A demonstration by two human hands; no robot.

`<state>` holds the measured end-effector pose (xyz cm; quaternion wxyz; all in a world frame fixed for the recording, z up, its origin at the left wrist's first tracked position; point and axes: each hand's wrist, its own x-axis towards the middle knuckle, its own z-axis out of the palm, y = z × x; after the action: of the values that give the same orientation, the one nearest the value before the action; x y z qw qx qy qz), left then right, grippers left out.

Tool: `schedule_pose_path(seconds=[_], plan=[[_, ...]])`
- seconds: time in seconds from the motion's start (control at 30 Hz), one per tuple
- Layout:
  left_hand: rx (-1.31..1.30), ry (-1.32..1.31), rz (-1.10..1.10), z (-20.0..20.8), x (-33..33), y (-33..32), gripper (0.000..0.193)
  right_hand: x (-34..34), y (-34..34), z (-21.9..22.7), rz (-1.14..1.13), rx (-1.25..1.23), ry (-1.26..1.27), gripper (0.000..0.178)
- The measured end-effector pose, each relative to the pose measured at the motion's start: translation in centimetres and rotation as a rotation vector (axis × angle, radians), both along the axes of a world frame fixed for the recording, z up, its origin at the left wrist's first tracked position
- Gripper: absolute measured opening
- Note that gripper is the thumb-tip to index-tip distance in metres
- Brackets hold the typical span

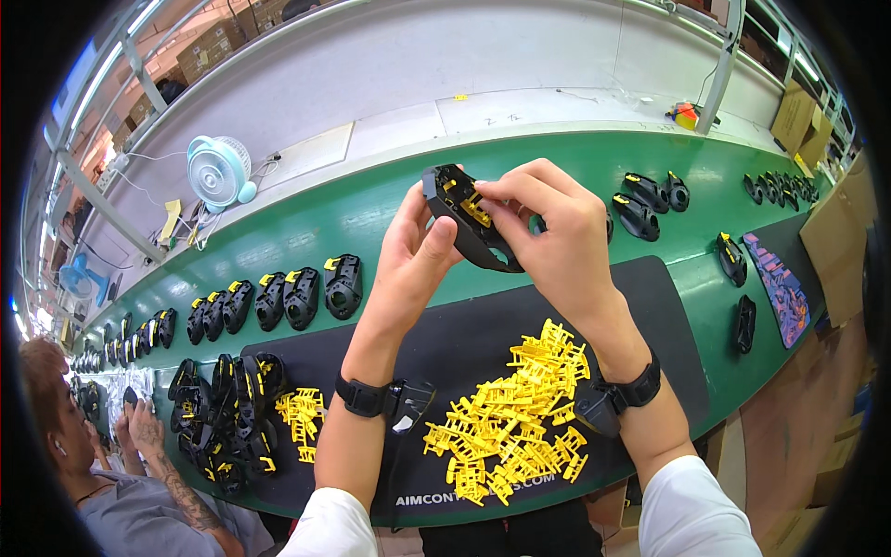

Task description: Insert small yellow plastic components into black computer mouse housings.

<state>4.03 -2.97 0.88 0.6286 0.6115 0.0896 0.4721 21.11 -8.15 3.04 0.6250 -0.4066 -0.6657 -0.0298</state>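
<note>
My left hand (413, 260) grips a black hollow plastic shell (478, 252), raised above the dark mat and tilted with its inside showing. Inside the shell sits a yellow plastic clip (477, 212). My right hand (561, 223) has thumb and forefinger closed at that clip, against the shell's inner side; the fingertips hide part of it. Below my hands a large heap of loose yellow plastic clips (510, 408) lies on the mat (640, 306). A smaller pile of yellow clips (302, 418) lies left of my left forearm.
Black shells with yellow tabs (302, 297) stand in a row at left; more shells (223, 408) are piled nearer. Other shells (640, 209) stand at the back right. A co-worker (102, 464) works at the left. A pale blue fan (220, 172) stands behind the green table (371, 172).
</note>
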Motion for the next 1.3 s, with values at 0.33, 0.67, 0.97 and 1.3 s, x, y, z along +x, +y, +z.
schedule_pose_path(seconds=[0.33, 0.67, 0.97, 1.3], plan=[[-0.157, 0.124, 0.018, 1.0, 0.2, -0.8, 0.069, 2.8, -0.1, 0.9, 0.613, -0.644, 0.300, 0.016], [-0.217, 0.152, -0.059, 1.9, -0.2, -1.5, 0.070, 1.3, 0.3, -0.3, 0.777, -0.715, 0.377, 0.014], [-0.681, -0.077, -0.056, 3.4, -0.4, -1.3, 0.063, 0.4, -0.2, 0.3, 0.249, 0.047, -0.373, 0.036], [-0.677, 0.087, -0.279, 0.3, -3.2, 2.3, 0.059, -1.1, -0.1, -0.7, 0.273, -0.058, -0.437, 0.029]])
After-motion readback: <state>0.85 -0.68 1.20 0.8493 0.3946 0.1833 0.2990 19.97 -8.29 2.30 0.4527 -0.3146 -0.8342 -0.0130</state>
